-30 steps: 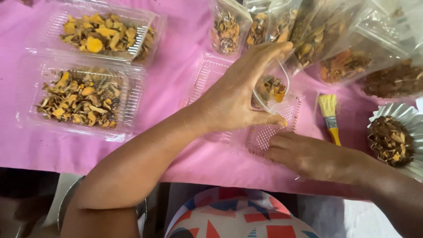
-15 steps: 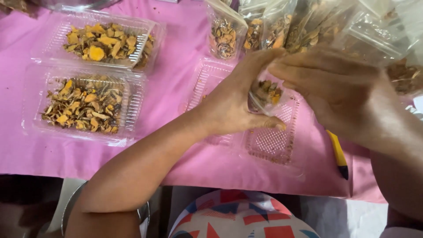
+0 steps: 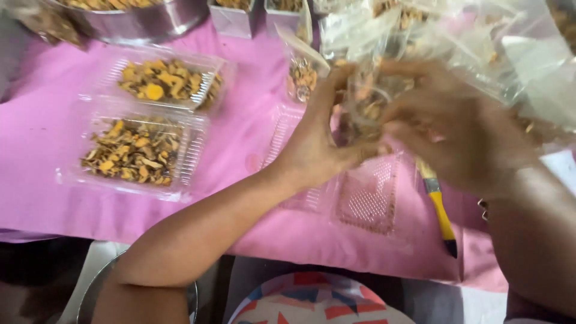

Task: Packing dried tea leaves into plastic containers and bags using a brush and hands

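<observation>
Both hands meet above the middle of the tabletop (image 3: 54, 138), which is covered with a pink cloth. The left hand (image 3: 321, 135) reaches in from the lower left, its fingers (image 3: 336, 81) curled upward around the near side of a small clear plastic bag (image 3: 366, 102) that holds dried brown and orange pieces. The right hand (image 3: 462, 135) comes in from the right, and its fingers (image 3: 399, 129) close on the opposite side of the same bag, so that the bag sits between the two sets of fingers, raised off the tabletop. Motion blur hides the bag's mouth and the exact position of each fingertip. Directly below the hands lies an open, empty clear plastic box (image 3: 366, 192), its ribbed base flat on the cloth. Just to the right of that box lies a brush with a yellow handle (image 3: 441, 213), partly under the right wrist. To the left, well apart from the hands, sit two clear plastic boxes filled with the same dried pieces: the nearer box (image 3: 135, 150) and, just behind it, the farther box (image 3: 168, 81). Behind the hands, more filled clear bags (image 3: 498, 54) stand crowded together at the upper right. A metal bowl (image 3: 138, 21) occupies the upper left corner.
</observation>
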